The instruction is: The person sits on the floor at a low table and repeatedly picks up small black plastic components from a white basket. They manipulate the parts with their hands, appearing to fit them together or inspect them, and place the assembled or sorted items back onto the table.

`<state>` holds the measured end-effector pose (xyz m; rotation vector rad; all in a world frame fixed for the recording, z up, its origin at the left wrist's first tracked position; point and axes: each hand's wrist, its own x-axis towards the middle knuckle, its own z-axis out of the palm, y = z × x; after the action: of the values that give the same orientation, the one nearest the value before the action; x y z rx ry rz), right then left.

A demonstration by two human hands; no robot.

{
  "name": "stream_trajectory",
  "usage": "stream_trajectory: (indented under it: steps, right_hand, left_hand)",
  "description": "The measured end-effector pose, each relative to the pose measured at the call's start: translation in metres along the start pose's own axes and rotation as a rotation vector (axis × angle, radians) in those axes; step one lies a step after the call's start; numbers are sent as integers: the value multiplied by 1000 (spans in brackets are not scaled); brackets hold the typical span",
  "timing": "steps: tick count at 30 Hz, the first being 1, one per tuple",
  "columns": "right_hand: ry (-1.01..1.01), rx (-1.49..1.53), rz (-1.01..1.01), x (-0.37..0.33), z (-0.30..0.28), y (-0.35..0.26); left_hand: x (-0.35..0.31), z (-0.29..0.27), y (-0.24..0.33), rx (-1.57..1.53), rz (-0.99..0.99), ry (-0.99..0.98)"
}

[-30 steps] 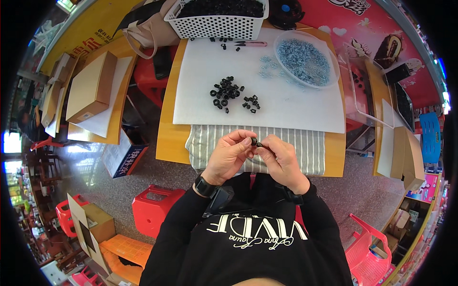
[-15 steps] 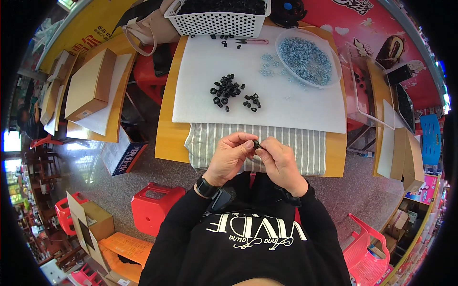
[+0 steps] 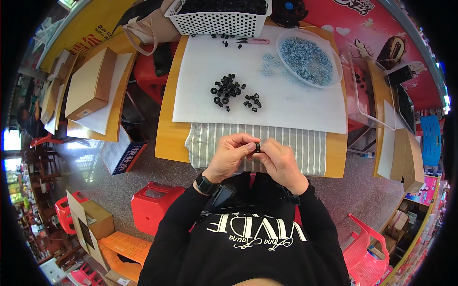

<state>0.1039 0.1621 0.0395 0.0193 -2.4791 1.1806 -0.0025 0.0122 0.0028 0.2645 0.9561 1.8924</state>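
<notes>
The part (image 3: 257, 148): small, black, rounded, held up between both hands just off the near edge of the mat (image 3: 296, 112), above the striped cloth (image 3: 305, 148). Left hand (image 3: 230, 155) narrow, thumb and index closed on the part's left side. Right hand (image 3: 281, 164) narrow too, fingertips pinching its right side. One piece or two joined, cannot tell; the fingers cover much of it.

Handling, judged by eye: very light, likely moulded plastic or rubber – how stiff, cannot say. Probably not fragile. Small size the main trouble: if smooth, it could slip or roll from a loose pinch. Best hold: outer rim, thumb against index, from opposite sides, pads clear of any opening.

On the mat, left of its middle: a pile (image 3: 226, 90) of loose black pieces, some ring-shaped. Just right of that, a smaller cluster (image 3: 256, 99). Mat's far right: clear bowl (image 3: 336, 76) of pale-blue bits (image 3: 305, 55). Near the mat's far edge: pink-handled snips (image 3: 259, 41) – and, at that edge, a white basket (image 3: 217, 23) of black stuff.
</notes>
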Motion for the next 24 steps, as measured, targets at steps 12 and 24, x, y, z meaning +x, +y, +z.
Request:
stream_trajectory:
  steps: [12,24]
  right_hand:
    - [-63,114,-68,-1,-9,9]
    - [-34,125,-124,2,-5,8]
  left_hand:
    - [5,1,17,131,-71,-147]
    - [6,-3,16,72,-108,-168]
